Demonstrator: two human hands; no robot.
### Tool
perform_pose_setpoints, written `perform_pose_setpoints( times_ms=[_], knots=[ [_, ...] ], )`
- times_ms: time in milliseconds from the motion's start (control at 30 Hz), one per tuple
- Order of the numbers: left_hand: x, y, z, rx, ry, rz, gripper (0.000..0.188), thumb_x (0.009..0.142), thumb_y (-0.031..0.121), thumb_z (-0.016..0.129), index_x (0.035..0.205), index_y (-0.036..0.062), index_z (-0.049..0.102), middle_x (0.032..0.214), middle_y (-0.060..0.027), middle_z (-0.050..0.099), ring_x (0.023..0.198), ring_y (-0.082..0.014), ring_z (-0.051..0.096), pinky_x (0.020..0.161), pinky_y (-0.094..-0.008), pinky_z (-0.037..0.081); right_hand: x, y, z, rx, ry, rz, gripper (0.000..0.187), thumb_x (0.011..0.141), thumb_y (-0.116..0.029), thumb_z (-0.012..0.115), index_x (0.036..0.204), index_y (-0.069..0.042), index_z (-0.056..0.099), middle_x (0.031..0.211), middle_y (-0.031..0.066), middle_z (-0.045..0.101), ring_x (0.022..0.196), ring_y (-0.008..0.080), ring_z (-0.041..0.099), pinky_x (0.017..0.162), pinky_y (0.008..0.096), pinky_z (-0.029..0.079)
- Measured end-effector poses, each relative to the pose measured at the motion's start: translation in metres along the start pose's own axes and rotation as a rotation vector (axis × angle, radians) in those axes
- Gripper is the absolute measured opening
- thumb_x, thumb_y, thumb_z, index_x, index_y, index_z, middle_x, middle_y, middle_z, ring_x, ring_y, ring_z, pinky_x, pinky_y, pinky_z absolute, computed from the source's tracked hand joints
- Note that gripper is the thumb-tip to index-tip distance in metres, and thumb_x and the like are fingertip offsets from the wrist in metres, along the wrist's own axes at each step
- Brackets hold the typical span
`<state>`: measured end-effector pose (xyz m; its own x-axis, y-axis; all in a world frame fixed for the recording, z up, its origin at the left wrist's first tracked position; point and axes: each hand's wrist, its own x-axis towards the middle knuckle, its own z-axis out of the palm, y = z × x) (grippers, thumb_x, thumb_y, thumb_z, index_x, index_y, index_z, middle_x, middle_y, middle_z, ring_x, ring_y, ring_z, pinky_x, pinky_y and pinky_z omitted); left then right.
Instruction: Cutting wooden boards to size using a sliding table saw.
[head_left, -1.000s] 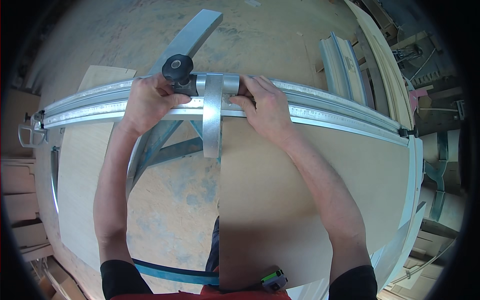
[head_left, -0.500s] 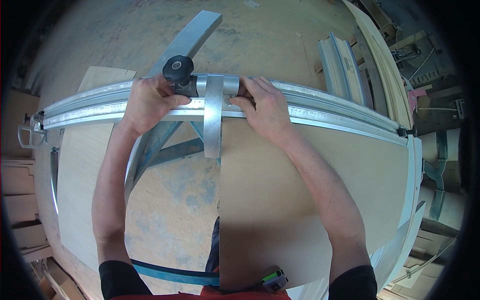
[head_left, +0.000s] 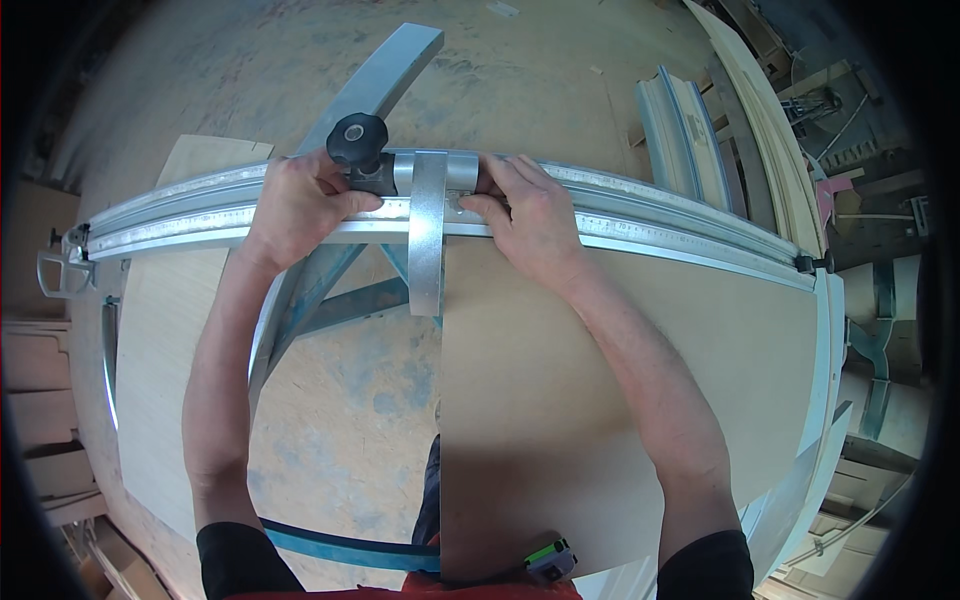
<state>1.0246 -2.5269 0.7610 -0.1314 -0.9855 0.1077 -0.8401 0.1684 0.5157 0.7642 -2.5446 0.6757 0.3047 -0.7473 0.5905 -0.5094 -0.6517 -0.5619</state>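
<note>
A long aluminium fence rail (head_left: pixel 640 229) with a measuring scale runs across in front of me. On it sits a sliding fence stop (head_left: pixel 462 170), a silver block with a black star knob (head_left: pixel 357 139) at its left and a curved metal flap (head_left: pixel 426 290) hanging toward me. My left hand (head_left: pixel 298 205) grips the stop's left end below the knob, thumb along the front. My right hand (head_left: pixel 530 205) holds its right end, thumb in front on the rail; its other fingertips are partly hidden. A brown board (head_left: pixel 560 370) lies against the rail under my right forearm.
A green and grey tape measure (head_left: pixel 551 560) lies at the board's near edge. A pale panel (head_left: pixel 165 350) stands at the left. A metal beam (head_left: pixel 395 70) juts out beyond the rail. Stacked boards (head_left: pixel 690 150) stand at the far right.
</note>
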Motion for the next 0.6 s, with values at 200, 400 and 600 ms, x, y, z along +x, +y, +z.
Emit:
perform_pose_setpoints(
  times_ms=[200,400,600],
  knots=[
    [0.001,0.000,0.002,0.001,-0.004,0.006,0.027,0.077,0.017,0.088,0.094,0.0026,0.073,0.085,-0.0104,0.077,0.076,-0.0192,0.074,0.074,-0.0317,0.058,0.000,0.002,0.001,0.008,0.003,-0.001,0.038,0.085,-0.013,0.077,0.119,-0.003,0.064,0.091,0.0094,0.067,0.086,0.0285,0.065,0.075,0.0402,0.053],
    [-0.001,0.000,0.004,-0.049,-0.011,-0.025,0.029,0.077,0.015,0.089,0.096,0.0012,0.072,0.085,-0.0115,0.077,0.077,-0.0209,0.074,0.075,-0.0329,0.058,-0.003,-0.001,-0.004,0.002,-0.037,0.035,0.037,0.086,-0.012,0.076,0.119,-0.003,0.064,0.093,0.0106,0.068,0.089,0.0286,0.066,0.078,0.0402,0.053],
    [-0.003,0.002,0.006,-0.035,-0.051,-0.023,0.033,0.076,0.014,0.088,0.101,0.0002,0.071,0.084,-0.0130,0.077,0.076,-0.0239,0.074,0.076,-0.0347,0.057,0.036,-0.004,-0.068,0.303,-0.291,0.397,0.042,0.093,-0.013,0.067,0.131,0.005,0.061,0.118,0.0185,0.072,0.111,0.0233,0.069,0.096,0.0343,0.053]
  ],
)
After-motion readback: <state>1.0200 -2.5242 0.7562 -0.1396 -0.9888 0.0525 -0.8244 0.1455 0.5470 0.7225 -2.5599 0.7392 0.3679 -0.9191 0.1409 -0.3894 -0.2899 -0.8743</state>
